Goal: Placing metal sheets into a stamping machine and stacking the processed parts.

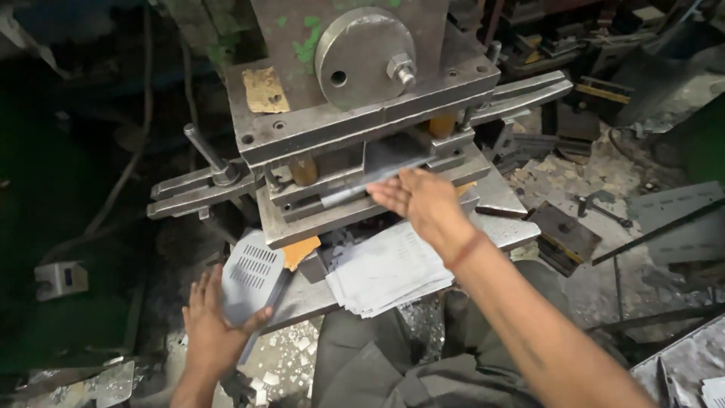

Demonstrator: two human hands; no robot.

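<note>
Perforated plate against left hand grip

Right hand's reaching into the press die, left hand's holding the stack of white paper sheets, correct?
Not quite. In the head view the left hand holds a grey perforated metal sheet, not the stack of white paper sheets, which lies untouched on the press table. The right hand does reach into the grey steel press die.
</note>
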